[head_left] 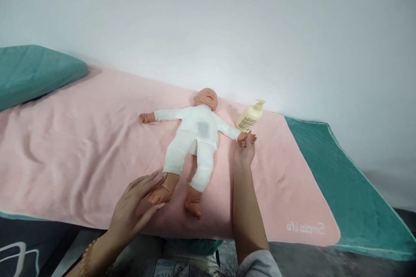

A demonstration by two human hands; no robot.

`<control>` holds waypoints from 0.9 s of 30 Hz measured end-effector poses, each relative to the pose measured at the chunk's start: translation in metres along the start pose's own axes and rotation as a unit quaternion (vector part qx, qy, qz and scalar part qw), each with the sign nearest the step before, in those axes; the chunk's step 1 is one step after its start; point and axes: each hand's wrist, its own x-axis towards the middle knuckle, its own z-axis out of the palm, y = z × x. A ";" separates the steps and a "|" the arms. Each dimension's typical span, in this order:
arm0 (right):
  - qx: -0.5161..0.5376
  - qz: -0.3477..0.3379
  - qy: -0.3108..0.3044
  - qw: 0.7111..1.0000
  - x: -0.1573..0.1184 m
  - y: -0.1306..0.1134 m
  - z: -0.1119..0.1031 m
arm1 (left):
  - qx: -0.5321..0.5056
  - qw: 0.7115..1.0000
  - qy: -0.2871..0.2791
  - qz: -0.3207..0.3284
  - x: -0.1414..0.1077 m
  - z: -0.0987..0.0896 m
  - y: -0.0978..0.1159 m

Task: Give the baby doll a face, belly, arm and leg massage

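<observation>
A baby doll (203, 127) with a white cloth body lies face up, its head toward the wall and its arms spread. My left hand (138, 201) is at the doll's foot on the left, fingers stretched out and thumb apart, touching the ankle. My right hand (246, 149) is at the doll's hand on the right, with the fingers closed around it from below. Just beyond that hand, a pale yellow pump bottle (249, 117) stands slightly tilted in view.
Under the doll spreads a wrinkled pink blanket (107, 138) with mirrored lettering at its lower right corner. Green fabric (334, 164) shows at the right, a green pillow (39, 71) at the far left. A pale wall (208, 21) rises behind.
</observation>
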 end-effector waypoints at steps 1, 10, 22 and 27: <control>0.000 0.002 0.004 1.000 0.002 0.000 -0.001 | 0.005 1.000 -0.003 -0.001 -0.004 0.002 -0.002; 0.000 0.050 0.033 0.998 0.010 0.004 -0.010 | 0.024 0.998 -0.010 -0.059 -0.033 0.027 -0.007; 0.013 0.014 0.032 0.999 0.004 -0.002 -0.004 | 0.050 0.999 -0.011 -0.007 -0.028 0.030 -0.006; -0.016 -0.093 -0.006 0.995 -0.017 -0.009 0.013 | 0.028 1.000 0.002 -0.011 -0.011 0.029 -0.005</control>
